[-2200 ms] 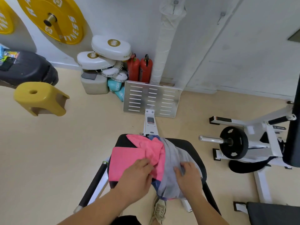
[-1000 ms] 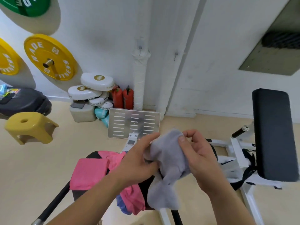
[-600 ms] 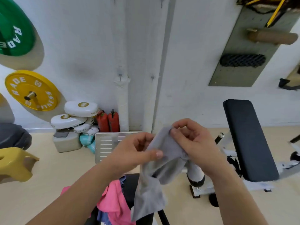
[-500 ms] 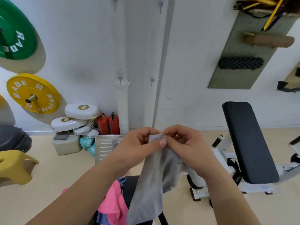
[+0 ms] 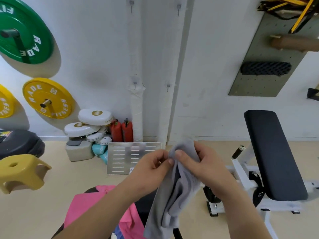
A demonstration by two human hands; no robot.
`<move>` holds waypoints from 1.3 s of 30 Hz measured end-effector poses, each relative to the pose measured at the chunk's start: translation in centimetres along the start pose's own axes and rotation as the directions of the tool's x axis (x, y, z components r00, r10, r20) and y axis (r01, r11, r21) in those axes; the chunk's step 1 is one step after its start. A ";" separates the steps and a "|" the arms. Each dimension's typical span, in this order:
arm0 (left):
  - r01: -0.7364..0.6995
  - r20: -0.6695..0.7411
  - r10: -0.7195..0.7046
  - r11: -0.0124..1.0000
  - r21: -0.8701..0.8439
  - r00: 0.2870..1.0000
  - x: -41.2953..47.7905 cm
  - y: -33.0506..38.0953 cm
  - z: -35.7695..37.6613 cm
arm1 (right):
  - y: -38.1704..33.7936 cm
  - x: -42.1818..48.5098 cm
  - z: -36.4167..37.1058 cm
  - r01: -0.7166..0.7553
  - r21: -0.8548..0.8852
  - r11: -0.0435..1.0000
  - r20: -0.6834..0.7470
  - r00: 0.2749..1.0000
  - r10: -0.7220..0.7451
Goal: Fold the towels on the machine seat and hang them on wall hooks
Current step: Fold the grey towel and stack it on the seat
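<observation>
I hold a grey towel up in front of me, above the black machine seat. My left hand pinches its top edge on the left and my right hand grips the bunched top on the right. The rest of the cloth hangs down crumpled. A pink towel lies on the seat below my left forearm, with a bit of blue cloth under it. Small metal wall hooks sit on the white wall ahead, and two more higher up.
A silver footplate stands beyond the seat. A black padded bench is at the right, a yellow stool at the left. White pads, red extinguishers and weight plates line the wall.
The grey towel came off the seat and was raised to chest height. Since half a second ago my hands have parted slightly and the view has dipped, showing more of the pink towel.
</observation>
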State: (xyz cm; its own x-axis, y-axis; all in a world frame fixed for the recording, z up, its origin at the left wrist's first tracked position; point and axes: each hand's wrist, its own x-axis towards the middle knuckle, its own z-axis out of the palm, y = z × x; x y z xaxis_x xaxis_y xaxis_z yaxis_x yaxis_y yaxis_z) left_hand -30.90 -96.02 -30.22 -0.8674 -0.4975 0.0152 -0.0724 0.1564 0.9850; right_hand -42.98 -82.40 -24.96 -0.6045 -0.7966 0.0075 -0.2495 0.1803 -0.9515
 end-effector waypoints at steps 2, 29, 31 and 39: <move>-0.047 0.003 0.047 0.997 0.063 0.999 -0.2 0.2 0.2 | 0.2 -0.2 0.8 0.018 0.079 0.997 -0.067 0.998 -0.013; 0.017 0.032 -0.028 0.957 0.291 0.999 0.5 -1.1 4.0 | 6.8 -1.3 1.2 -0.053 0.107 0.993 -0.182 0.981 0.072; 0.016 0.082 -0.037 0.969 0.245 0.996 0.3 -0.6 3.7 | 6.6 -1.1 1.0 -0.058 0.141 0.988 -0.132 0.988 0.077; 0.133 0.133 -0.176 0.951 0.280 0.975 -0.5 -2.9 0.9 | 6.9 0.1 1.0 -0.025 0.075 0.997 -0.352 0.935 0.050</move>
State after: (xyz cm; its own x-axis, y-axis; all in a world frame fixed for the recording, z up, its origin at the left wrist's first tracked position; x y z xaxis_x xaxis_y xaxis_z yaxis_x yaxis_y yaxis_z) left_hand -30.75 -95.43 -33.24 -0.8988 -0.3991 -0.1810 -0.3221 0.3217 0.8904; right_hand -44.00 -81.81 -31.88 -0.8437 -0.5326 0.0675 -0.1764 0.1562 -0.9718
